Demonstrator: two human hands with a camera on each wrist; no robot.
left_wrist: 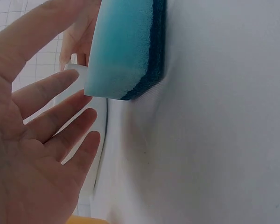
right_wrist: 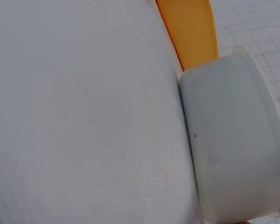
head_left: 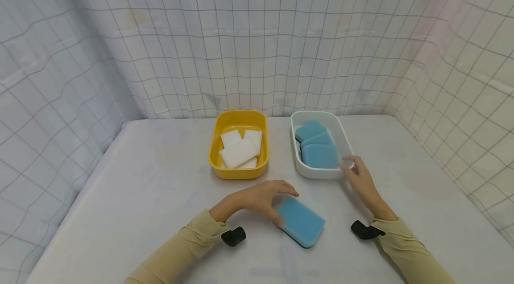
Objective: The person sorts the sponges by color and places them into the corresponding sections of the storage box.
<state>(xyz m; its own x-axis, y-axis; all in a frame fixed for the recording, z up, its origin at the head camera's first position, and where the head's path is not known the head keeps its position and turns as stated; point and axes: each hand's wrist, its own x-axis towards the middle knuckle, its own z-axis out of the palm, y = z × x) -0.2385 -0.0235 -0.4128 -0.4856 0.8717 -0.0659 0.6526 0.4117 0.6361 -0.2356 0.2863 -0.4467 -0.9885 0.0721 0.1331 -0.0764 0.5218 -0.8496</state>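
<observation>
A blue sponge (head_left: pixel 303 224) with a dark scouring layer underneath lies on the table near the front. My left hand (head_left: pixel 259 197) is over its left end, thumb on the near side and fingers on the far side. In the left wrist view the left hand's fingers (left_wrist: pixel 79 127) are spread and the palm is bare beside the sponge (left_wrist: pixel 123 46). At the front right corner of a white container (head_left: pixel 321 174), my right hand (head_left: pixel 363 186) grips the rim between thumb and fingers. Several blue sponges (head_left: pixel 320 156) lie inside that container. Only bits of the right fingers show in the right wrist view.
Left of the white container stands a yellow container (head_left: pixel 241 175) with several white sponges (head_left: pixel 239 153) in it. Both sit toward the back of the white-covered table (head_left: pixel 160 177). Checked curtains (head_left: pixel 241 39) hang behind and on both sides.
</observation>
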